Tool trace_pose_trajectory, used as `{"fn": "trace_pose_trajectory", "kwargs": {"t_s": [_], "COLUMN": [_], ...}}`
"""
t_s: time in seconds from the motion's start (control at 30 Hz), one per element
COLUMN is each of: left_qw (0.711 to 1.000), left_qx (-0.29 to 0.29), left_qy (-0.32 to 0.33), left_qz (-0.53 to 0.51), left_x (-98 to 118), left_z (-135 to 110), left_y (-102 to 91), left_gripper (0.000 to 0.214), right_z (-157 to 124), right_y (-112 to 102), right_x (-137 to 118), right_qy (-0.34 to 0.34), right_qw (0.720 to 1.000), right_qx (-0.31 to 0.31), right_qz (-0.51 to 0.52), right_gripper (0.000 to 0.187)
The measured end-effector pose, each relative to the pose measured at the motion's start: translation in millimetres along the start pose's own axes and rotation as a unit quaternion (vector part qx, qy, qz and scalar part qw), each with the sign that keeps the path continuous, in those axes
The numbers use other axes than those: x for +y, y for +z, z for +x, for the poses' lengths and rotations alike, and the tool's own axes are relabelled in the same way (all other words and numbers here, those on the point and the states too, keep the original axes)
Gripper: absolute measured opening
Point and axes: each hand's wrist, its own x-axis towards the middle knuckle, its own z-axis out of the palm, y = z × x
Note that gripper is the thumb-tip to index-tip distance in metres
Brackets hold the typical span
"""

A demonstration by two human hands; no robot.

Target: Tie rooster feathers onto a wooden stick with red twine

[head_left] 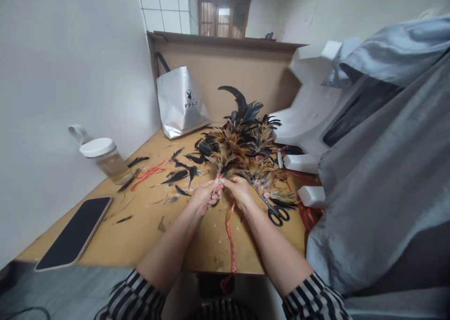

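My left hand (204, 196) and my right hand (239, 191) meet at the middle of the wooden table (140, 235), both pinched on the stem end of a bundle of brown and black feathers (225, 163). A red string (230, 238) runs from between my fingers down over the table's front edge. A large heap of brown and black feathers (249, 142) lies just behind my hands. Loose black feathers (179, 174) are scattered to the left.
Black scissors (277, 213) lie right of my right hand. A phone (75, 233) rests face up at the front left, a lidded jar (105, 158) behind it. A white bag (181, 102) leans on a cardboard panel. Grey cloth (379, 170) hangs at the right over white foam shapes (309, 116).
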Motion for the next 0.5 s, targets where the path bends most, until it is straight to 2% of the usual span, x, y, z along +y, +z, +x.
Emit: {"fn": "trace_pose_trajectory", "kwargs": {"t_s": [0.23, 0.5], "left_qw": [0.981, 0.910], "left_qx": [0.099, 0.139], "left_qy": [0.106, 0.218], "left_qz": [0.129, 0.323], "left_x": [-12, -11], "left_z": [3, -5], "left_y": [2.7, 5.0], "left_gripper": [0.033, 0.025], "right_z": [-2, -4], "right_y": [3, 4], "right_x": [-2, -9], "right_qy": [0.026, -0.021], "right_qw": [1.000, 1.000], "right_qx": [-0.001, 0.023], "right_qz": [-0.009, 0.004], "right_gripper": [0.041, 0.038]}}
